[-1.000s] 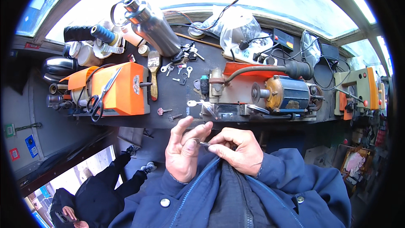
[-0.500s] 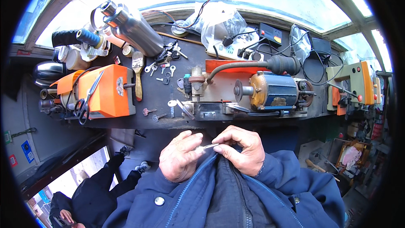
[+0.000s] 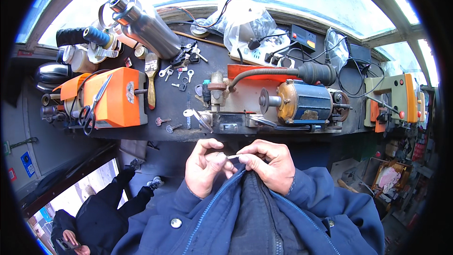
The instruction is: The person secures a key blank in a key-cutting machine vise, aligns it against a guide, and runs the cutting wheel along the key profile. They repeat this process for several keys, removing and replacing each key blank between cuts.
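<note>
In front of my jacket, below the bench edge, my two hands meet over a small, thin silvery key (image 3: 232, 157). My left hand (image 3: 203, 170) holds one end at its thumb, the index finger arched above it. Thumb and forefinger of my right hand (image 3: 270, 164) pinch the other end. Fingers cover most of the key, so its cut edge cannot be made out. Just beyond the hands on the bench stands a key-cutting machine with a blue motor (image 3: 306, 104) and a clamp (image 3: 217, 89).
Loose keys (image 3: 181, 78), a wooden-handled brush (image 3: 151, 78) and a steel bottle (image 3: 148, 30) are on the bench. An orange machine (image 3: 120, 97) with scissors (image 3: 96, 108) stands left, a beige machine (image 3: 391, 94) right. A person (image 3: 101, 217) in dark clothes is at lower left.
My left hand has turned, its index finger lifting and its thumb coming into sight along the key. The right hand keeps its pinch. The bench view has shifted slightly left.
</note>
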Available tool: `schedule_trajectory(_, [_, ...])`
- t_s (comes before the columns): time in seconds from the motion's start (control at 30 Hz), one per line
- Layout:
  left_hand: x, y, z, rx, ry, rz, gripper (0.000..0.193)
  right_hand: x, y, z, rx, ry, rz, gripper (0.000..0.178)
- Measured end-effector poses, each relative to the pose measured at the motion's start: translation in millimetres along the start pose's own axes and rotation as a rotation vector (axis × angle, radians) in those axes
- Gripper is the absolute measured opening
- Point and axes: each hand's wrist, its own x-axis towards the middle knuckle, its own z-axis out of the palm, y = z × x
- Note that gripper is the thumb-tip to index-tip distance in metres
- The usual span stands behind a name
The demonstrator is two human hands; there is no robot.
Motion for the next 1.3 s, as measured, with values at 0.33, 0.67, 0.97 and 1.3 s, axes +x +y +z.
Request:
schedule_trajectory(0.33, [4.2,-0.1,5.7,0.153,-0.081,0.004,0.028,1.9,10.1,-5.0,0.172,0.064,0.158,0.015])
schedule_trajectory(0.67, [20.0,3.6,23.8,0.887,-0.167,0.077,0.021,-3.0,23.4,-14.5,0.48,0.16,0.21,0.015])
schedule_trajectory(0.97, [39.6,-8.1,38.7,0.843,-0.454,-0.042,0.028,-5.4,35.9,-25.4,0.758,0.246,0.253,0.017])
schedule_trajectory(1.3, [35.4,0.1,24.9,0.828,-0.432,-0.115,0.027,14.3,44.4,-28.3,1.151,0.353,0.268,0.016])
